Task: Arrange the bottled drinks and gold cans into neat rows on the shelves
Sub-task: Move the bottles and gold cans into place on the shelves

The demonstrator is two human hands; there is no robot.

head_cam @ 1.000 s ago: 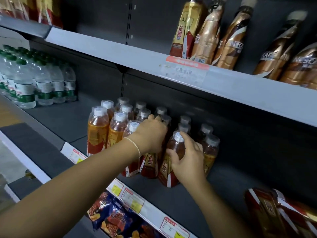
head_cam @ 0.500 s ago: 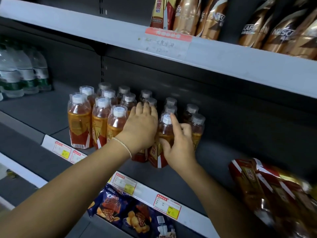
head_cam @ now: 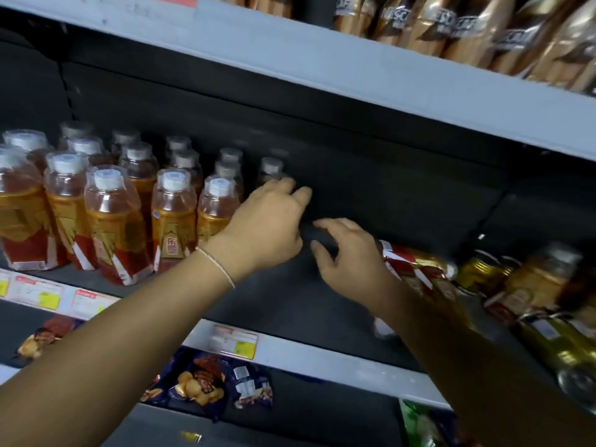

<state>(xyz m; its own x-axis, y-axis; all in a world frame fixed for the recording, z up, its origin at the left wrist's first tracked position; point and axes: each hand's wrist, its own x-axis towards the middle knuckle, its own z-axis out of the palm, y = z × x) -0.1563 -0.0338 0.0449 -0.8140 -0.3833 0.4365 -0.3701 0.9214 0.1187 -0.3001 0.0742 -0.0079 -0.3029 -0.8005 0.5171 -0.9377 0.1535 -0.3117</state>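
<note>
Dark store shelf [head_cam: 290, 301], mid-frame. Bottled drinks [head_cam: 113, 214]: upright rows, left half. Toppled bottles [head_cam: 416, 269] and gold cans [head_cam: 480, 269]: jumbled, right edge. Left hand [head_cam: 267, 227]: centre, fingers loosely curled just beside the rear bottle [head_cam: 271, 167]; contact cannot be told. Right hand [head_cam: 351, 256]: just right of it, fingers spread, holding nothing, over bare shelf. Snack packets [head_cam: 206, 379]: lower tier.

The left hand [head_cam: 267, 227] is hiding the lower part of the rightmost bottle [head_cam: 271, 167], and its fingertips are curling out of sight. The top edge is cutting off the coffee bottles [head_cam: 451, 24] on the upper shelf. At the right the gold cans [head_cam: 482, 269] are blurring together, and the price tags [head_cam: 235, 340] are showing too smeared to read.
</note>
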